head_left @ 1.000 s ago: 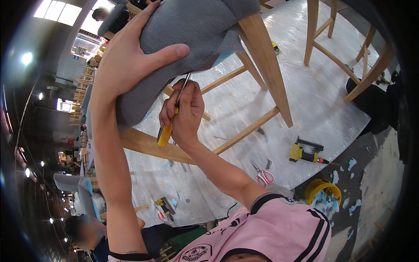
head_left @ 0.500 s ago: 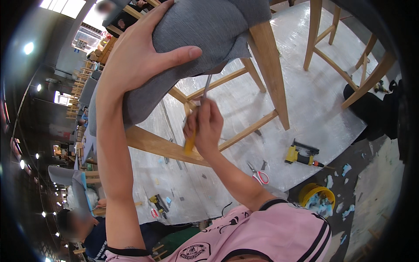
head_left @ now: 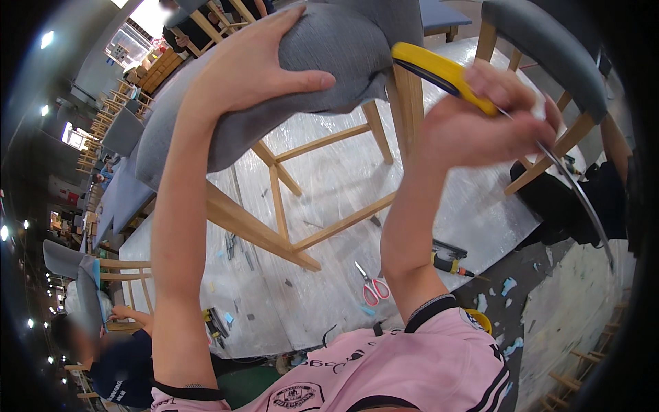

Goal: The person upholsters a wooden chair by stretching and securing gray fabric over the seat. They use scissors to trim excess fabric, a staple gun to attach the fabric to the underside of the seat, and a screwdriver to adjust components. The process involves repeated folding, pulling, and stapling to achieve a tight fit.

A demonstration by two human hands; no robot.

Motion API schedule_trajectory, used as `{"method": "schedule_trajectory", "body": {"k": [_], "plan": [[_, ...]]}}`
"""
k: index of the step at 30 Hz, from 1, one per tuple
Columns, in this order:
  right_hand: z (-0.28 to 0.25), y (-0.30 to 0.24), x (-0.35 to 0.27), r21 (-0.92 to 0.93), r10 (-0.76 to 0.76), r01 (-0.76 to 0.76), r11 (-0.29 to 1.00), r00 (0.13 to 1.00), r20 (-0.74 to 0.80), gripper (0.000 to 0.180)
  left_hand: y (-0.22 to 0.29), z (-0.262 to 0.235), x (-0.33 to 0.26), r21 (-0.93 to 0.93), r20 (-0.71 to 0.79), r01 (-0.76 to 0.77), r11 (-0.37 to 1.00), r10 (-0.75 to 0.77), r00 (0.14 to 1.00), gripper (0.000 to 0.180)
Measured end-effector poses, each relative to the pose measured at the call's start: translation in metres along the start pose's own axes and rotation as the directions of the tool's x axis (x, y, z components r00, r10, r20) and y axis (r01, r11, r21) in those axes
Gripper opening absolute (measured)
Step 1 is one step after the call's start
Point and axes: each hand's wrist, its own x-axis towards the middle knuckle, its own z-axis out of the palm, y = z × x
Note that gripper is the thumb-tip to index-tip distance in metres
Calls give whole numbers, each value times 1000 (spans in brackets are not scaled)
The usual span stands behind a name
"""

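up by the left hand (head_left: 250,72), the grey upholstered seat (head_left: 322,55) of a wooden chair is pinned down: palm flat on the fabric, fingers wrapped over the top and thumb pressing into the side. the chair's wooden frame (head_left: 274,199) runs out below and behind that hand, standing on a bench (head_left: 439,206) covered in clear plastic wrap. the right hand (head_left: 480,127) is closed into a fist around a yellow-handled tool (head_left: 439,72) with a long thin metal blade (head_left: 580,199) that sticks out past the fist and away from the seat, so right now the tip isn't touching fabric at all. if you're working fabric on a seat like this, i'd say keep the left thumb holding it taut near the corner and bring the blade in shallow, well clear of that thumb. below the right wrist on the bench there's red-handled scissors (head_left: 373,287) and just past them a yellow and black power tool (head_left: 449,263). another grey seated chair (head_left: 549,41) sits beyond the right hand, and another person (head_left: 110,357) is down past the left elbow.
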Motion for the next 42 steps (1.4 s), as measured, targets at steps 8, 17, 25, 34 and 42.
{"method": "schedule_trajectory", "body": {"k": [8,17,25,34,42], "plan": [[23,12,-16,-74,-71,77,994,995,76,38,11,-7,-11,32,-15,26,999,-26,1000,109],[-114,-42,-41,-310,542,-561,767,826,-155,32,-2,-7,0,-85,65,154,984,-149,987,106],[-342,-272,-67,-613,782,-542,-575,-141,-608,26,-43,-4,21,-315,-131,148,938,-198,972,58],[-239,-198,-2,-679,842,-531,-507,-474,-259,45,-83,-2,6,179,-164,579,796,-556,815,57],[-143,-128,-18,-880,913,-458,-122,-400,82,59,-67,14,0,102,-488,568,817,-457,744,39]]}}
